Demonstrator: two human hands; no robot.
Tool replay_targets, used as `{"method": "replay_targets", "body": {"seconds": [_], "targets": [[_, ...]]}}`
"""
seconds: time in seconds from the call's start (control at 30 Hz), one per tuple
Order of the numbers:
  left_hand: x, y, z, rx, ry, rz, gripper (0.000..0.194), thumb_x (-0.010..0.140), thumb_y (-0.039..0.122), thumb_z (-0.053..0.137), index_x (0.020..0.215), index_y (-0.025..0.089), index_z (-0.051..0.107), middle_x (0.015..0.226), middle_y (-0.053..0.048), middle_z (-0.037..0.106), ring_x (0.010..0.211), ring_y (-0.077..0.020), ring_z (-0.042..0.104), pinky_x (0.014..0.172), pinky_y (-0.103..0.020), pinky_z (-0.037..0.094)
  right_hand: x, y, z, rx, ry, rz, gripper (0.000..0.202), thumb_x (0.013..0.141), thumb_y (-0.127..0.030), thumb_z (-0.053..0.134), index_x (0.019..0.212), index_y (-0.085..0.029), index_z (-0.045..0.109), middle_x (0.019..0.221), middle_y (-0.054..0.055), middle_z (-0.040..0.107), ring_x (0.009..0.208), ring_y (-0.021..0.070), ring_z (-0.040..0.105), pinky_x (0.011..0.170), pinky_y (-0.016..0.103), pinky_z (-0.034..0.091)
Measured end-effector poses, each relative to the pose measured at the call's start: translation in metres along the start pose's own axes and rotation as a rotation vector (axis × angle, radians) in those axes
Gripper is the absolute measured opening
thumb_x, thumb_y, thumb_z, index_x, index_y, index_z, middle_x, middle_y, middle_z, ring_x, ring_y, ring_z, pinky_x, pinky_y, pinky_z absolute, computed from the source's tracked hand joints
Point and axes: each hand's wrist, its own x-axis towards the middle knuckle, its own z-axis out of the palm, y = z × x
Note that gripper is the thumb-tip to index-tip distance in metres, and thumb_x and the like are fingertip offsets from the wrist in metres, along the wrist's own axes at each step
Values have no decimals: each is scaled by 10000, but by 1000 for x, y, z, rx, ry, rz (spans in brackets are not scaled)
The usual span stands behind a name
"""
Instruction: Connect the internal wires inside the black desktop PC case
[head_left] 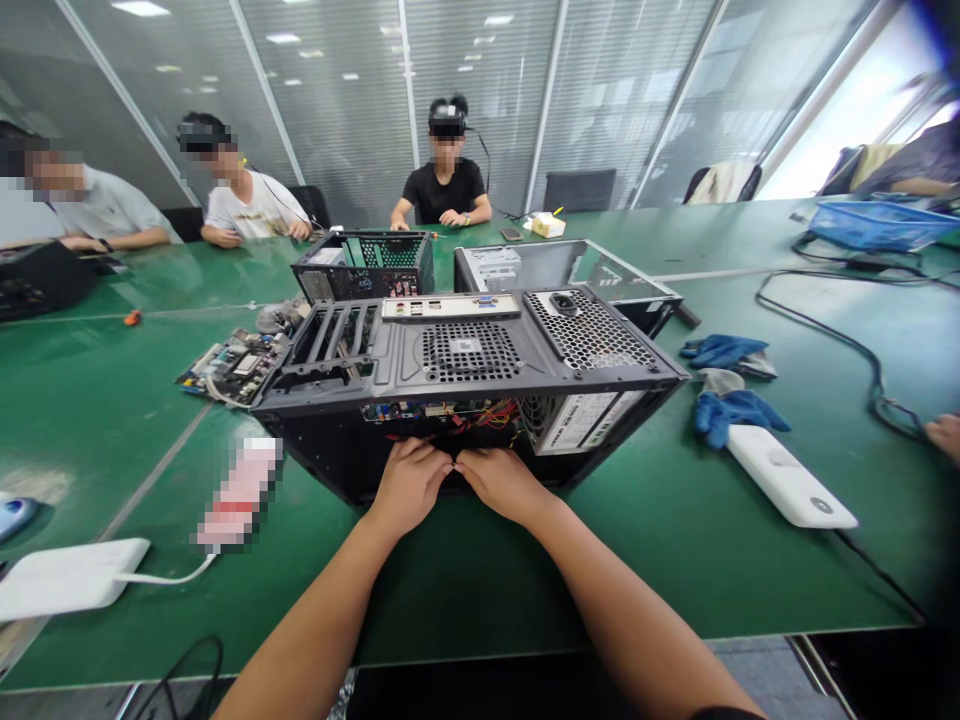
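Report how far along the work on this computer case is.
Already done: the power supply and circuit board sit inside the case. In hand: the left hand and right hand meet at its open side, near coloured wires; anything pinched is too small to tell. Left: if this is assembly, the open side probably needs a cover; the picture can't settle assembly or disassembly.

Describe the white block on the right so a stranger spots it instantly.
Start from the nearest black computer case on the green table. Right of it lie blue gloves, with the white block on their near side. A black cord runs from its near end, whereas the white lookalike on the left has a white cable.
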Motion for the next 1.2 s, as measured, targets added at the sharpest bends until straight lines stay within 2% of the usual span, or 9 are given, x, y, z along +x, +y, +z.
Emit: {"method": "replay_targets", "body": {"seconds": [0.4, 0.6, 0.8, 1.2], "targets": [[0, -2, 1, 15, 32, -9, 165, 960, 268, 536, 963, 236, 698, 948, -48, 664, 948, -234, 541, 823, -378, 429, 0, 4, 11, 10, 27, 10, 225, 1009, -267, 425, 943, -194, 627, 844, 44, 692, 762, 158, 626, 642, 256, 324], [2, -2, 0, 109, -18, -6, 181, 969, 277, 527, 919, 227, 695, 871, -41, 661, 876, -232, 518, 768, -371, 408, 2, 6, 14, 51, 33, 2, 218, 1012, -253, 428, 937, -193, 624, 829, 36, 684, 781, 155, 628, 649, 250, 325], [4, -3, 2, 145, -31, -12, 172, 969, 264, 526, 925, 228, 689, 900, -35, 670, 899, -232, 512, 782, -372, 392, 6, 7, 16, 98, 34, 11, 208, 1011, -212, 427, 924, -185, 614, 844, 37, 687, 792, 150, 627, 646, 242, 319], [4, -7, 4, 84, -11, -87, 216, 985, 286, 489, 896, 225, 676, 835, -29, 637, 857, -220, 498, 769, -352, 375, 15, 2, 9, 74, 0, 77, 237, 1009, -262, 432, 939, -201, 650, 866, 56, 709, 802, 172, 643, 642, 247, 330]]}}
